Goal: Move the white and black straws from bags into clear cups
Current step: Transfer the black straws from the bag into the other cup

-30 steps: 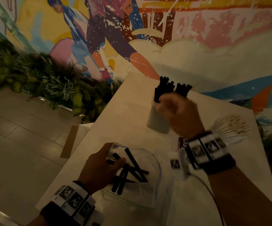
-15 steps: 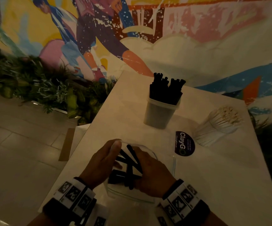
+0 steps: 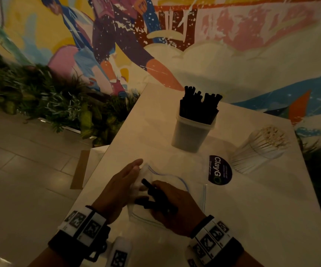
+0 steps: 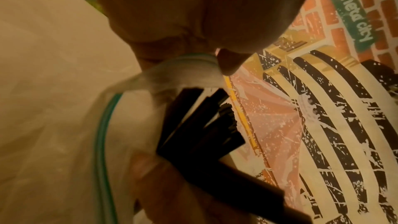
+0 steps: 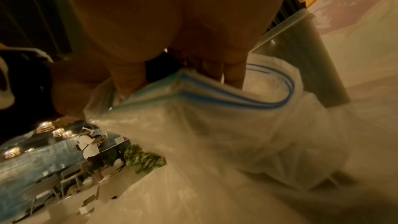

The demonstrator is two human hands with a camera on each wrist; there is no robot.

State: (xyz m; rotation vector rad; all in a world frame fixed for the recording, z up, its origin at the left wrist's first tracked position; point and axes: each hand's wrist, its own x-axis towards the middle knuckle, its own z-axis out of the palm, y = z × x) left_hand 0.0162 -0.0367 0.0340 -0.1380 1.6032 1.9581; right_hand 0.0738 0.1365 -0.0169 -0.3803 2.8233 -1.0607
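A clear zip bag (image 3: 182,182) lies on the white table (image 3: 252,209) near its front edge. My left hand (image 3: 126,178) pinches the bag's rim (image 4: 189,64) at its left and holds the mouth up. My right hand (image 3: 173,203) reaches into the bag (image 5: 215,108) and grips a small bunch of black straws (image 3: 152,195), whose ends (image 4: 193,125) stick out toward the left hand. Behind stand a clear cup packed with black straws (image 3: 194,122) and, to its right, a clear cup of white straws (image 3: 261,149).
A round dark ClayGo sticker (image 3: 220,170) sits on the table between the bag and the cups. Left of the table are a tiled floor (image 3: 21,170) and a bed of plants (image 3: 49,105). A painted mural wall (image 3: 232,45) rises behind.
My right hand came back from the black-straw cup, went into the bag and has gathered a bunch of black straws. The left hand has stayed on the bag's rim.
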